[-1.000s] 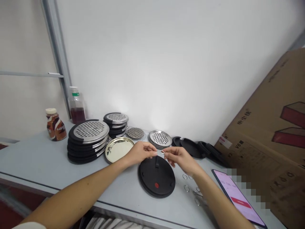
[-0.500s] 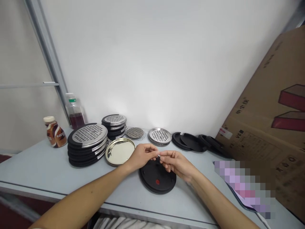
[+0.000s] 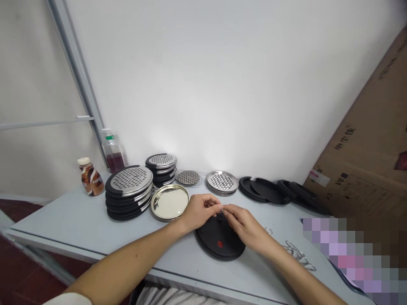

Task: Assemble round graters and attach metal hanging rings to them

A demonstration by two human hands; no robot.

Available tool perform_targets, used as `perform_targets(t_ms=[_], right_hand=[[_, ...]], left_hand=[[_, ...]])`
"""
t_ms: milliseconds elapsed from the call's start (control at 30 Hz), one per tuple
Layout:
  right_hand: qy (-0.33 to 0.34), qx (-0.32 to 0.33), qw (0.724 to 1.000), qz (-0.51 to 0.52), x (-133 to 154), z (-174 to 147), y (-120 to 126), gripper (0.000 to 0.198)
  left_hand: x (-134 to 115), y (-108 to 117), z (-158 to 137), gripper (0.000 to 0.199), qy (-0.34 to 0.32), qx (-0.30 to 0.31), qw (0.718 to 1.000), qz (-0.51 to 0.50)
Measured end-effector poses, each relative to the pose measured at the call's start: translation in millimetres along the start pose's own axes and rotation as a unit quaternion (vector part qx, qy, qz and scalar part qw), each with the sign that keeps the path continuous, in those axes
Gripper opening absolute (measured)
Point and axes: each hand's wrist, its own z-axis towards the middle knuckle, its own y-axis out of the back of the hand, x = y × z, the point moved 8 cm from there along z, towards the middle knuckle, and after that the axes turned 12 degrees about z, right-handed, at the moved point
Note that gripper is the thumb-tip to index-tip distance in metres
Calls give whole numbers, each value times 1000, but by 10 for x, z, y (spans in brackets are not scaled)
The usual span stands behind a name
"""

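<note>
Above the far part of a round black disc [image 3: 208, 241] with a red dot, my two hands meet fingertip to fingertip. A small thin metal ring [image 3: 221, 209] shows between them. My left hand [image 3: 201, 210] pinches it from the left with thumb and forefinger. From the right, the fingers of my right hand [image 3: 241, 221] close on the same ring and partly cover it. The disc lies flat on the table, its right side partly behind my right hand. Beyond my right forearm lie several loose metal rings [image 3: 299, 254].
Left stand stacks of black-rimmed grater discs [image 3: 130, 182], a shiny gold-toned dish [image 3: 170, 202], a brown bottle [image 3: 90, 178] and a clear bottle [image 3: 114, 159]. Behind are metal grater plates [image 3: 221, 182] and black discs [image 3: 270, 190]. A cardboard box [image 3: 365, 161] leans at right.
The view has shifted, so the table's things sit further right in the picture. Loose rings show beside my right forearm. My right fingers are straighter, and both hands still meet at the small metal piece.
</note>
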Motion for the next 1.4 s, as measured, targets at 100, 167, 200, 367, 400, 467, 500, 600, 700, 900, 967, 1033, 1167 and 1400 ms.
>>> perform_targets(t_ms=[100,167,200,367,400,467,500,600,700,900,967,1033,1167,1400], right_hand=[[-4,3,1000,-6,8,-3,-11,34],[-26,-3,999,23,-54,0,-5,35],[-36,-7,998,46,-89,3,1,35],[-63,-8,987,146,-190,19,1,34],[-58,-18,988,145,-189,22,18,33],[-46,-53,989,134,-185,25,69,28],[-45,-71,988,133,-192,23,93,26],[-52,-117,979,156,-232,14,144,25],[-57,-142,971,185,-259,9,171,26],[-47,-148,967,200,-266,13,166,29],[-37,-153,972,174,-255,7,169,28],[-27,-159,976,143,-234,-4,175,27],[-10,-158,983,93,-162,-29,165,26],[2,-138,988,74,-67,-44,118,28]], left_hand=[[-55,34,-5,28,-6,-6,1000,8],[-135,71,-14,25,-26,-15,999,32],[-183,93,-21,24,-40,-23,998,51],[-339,138,-61,23,-95,-61,980,161],[-341,129,-64,24,-97,-62,978,172],[-325,111,-63,26,-97,-61,977,182],[-313,106,-60,26,-96,-62,976,184],[-265,108,-46,24,-86,-64,978,180],[-237,102,-37,24,-84,-57,980,172],[-172,55,-36,26,-60,-40,982,172],[-141,28,-38,26,-50,-29,986,153],[-125,8,-41,25,-47,-20,989,136],[-94,8,-42,24,-42,-21,992,120],[-25,29,-29,23,-24,-36,995,91]])
